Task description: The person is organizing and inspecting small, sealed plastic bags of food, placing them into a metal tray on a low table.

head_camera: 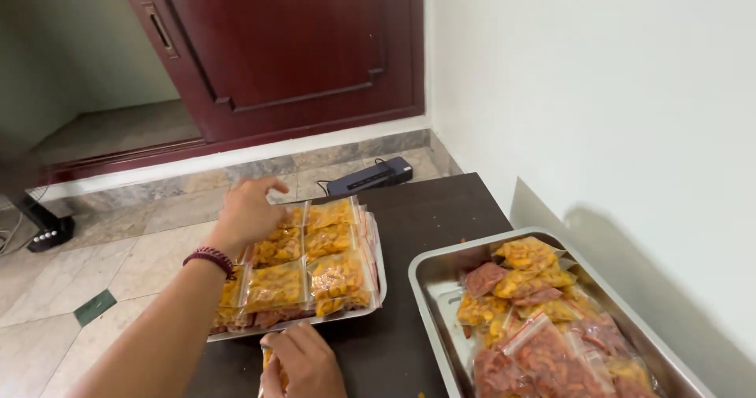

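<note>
From the head camera, the left hand [250, 209] reaches out with loose, spread fingers over the far corner of a shallow steel tray [346, 313] packed with clear plastic bags of orange-yellow snack pieces [311, 264], gripping nothing. The right hand [303, 362], near the tray's front edge, pinches one small bag of yellow pieces [268, 359]. On the dark tabletop [429, 217] just beside it stands a deep steel pan [429, 288] of yellow and reddish bags.
</note>
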